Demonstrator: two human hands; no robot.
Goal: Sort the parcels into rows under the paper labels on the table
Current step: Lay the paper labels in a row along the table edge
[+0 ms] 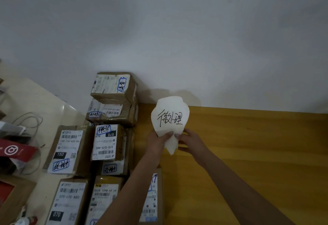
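Fingers of left hand (158, 141), right hand (191, 142) pinch crumpled white paper label (169, 116) above yellow table (257, 145).

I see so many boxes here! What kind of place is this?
Probably a parcel sorting room, perhaps at a delivery point. Cardboard boxes with shipping stickers are stacked by the wall, and the left hand and right hand hold a handwritten paper label over a wooden table.

Handwritten black characters on paper label (170, 118), "150" on left parcel (67, 150), "070-070-A80" on middle parcel (108, 143), "070" on lower parcel (67, 201)
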